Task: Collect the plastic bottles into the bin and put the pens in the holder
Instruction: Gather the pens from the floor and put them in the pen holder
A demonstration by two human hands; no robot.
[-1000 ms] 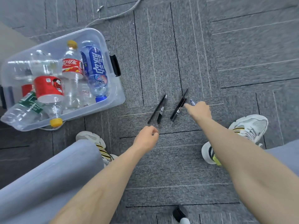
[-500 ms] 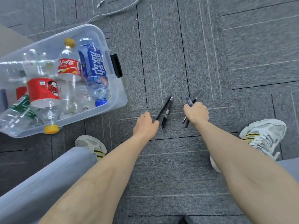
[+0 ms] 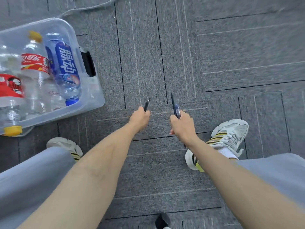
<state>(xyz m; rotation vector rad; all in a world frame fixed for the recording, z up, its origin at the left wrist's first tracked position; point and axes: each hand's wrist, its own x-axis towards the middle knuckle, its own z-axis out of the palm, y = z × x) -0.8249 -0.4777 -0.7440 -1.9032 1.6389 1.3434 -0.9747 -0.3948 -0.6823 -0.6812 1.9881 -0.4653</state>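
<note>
My left hand (image 3: pixel 139 119) is a fist around black pens (image 3: pixel 146 104) whose tips poke out above the knuckles. My right hand (image 3: pixel 182 125) grips a bundle of dark pens (image 3: pixel 175 107), one with a blue barrel, pointing away from me. Both hands hover over the grey carpet between my feet. At the left stands the clear plastic bin (image 3: pixel 92 95) holding several bottles: a blue-labelled one (image 3: pixel 67 70), a red-labelled one with a yellow cap (image 3: pixel 35 63), and a red-wrapped one (image 3: pixel 11 86). No pen holder is in view.
My grey trouser legs and white-and-yellow sneakers (image 3: pixel 229 138) flank the hands. A grey cable (image 3: pixel 92 8) runs across the carpet beyond the bin. A small black object (image 3: pixel 162 220) lies at the bottom edge.
The pens that lay on the carpet are now off the floor. My left hand has closed on the left pair and my right hand has gathered the right ones and lifted them.
</note>
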